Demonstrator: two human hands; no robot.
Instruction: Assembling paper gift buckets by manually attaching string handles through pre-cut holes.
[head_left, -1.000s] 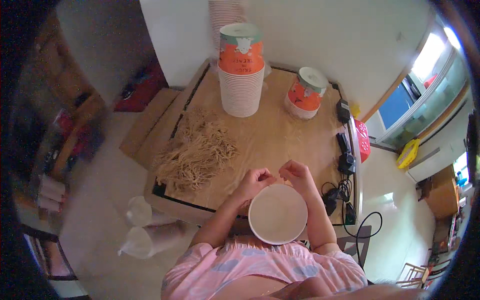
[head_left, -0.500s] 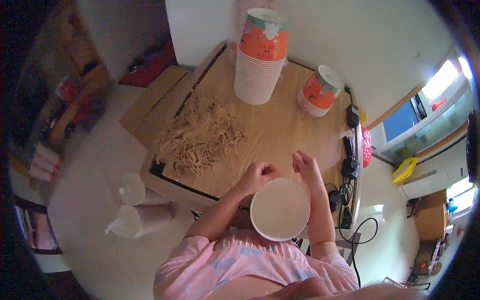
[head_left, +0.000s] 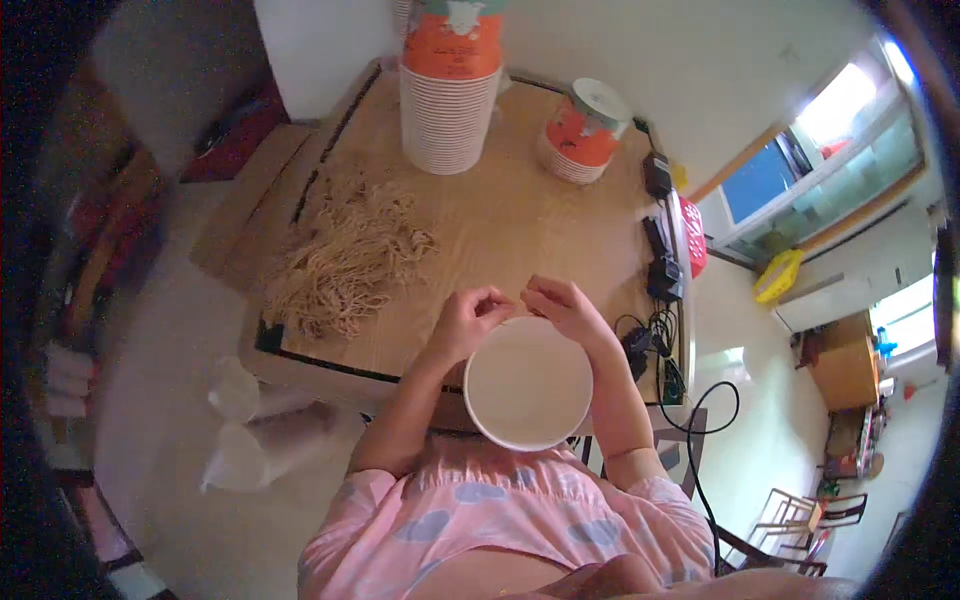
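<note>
A round white paper bucket [head_left: 530, 385] sits between my forearms, close against my body, its open top facing up and its inside bare. At its far rim my left hand [head_left: 470, 318] has thumb and fingers pinched together. Just right of it, my right hand [head_left: 563, 306] is curled with its fingertips pinched too. The two sets of fingertips nearly meet above the rim. Whatever lies between them is too small to make out. Beyond my left hand, a loose heap of tan twine strands [head_left: 340, 260] spreads over the wooden table [head_left: 500, 225].
A tall stack of paper buckets [head_left: 450, 115] stands at the table's back, with a shorter stack [head_left: 583, 135] to its right. Black power adapters [head_left: 664, 278] and cables line the right edge. Clear plastic-wrapped stacks [head_left: 245, 455] lie on the floor at left.
My right hand has come in toward my left hand, so the gap between their fingertips is smaller. The whole view has shifted, with the table's things now further left and higher.
</note>
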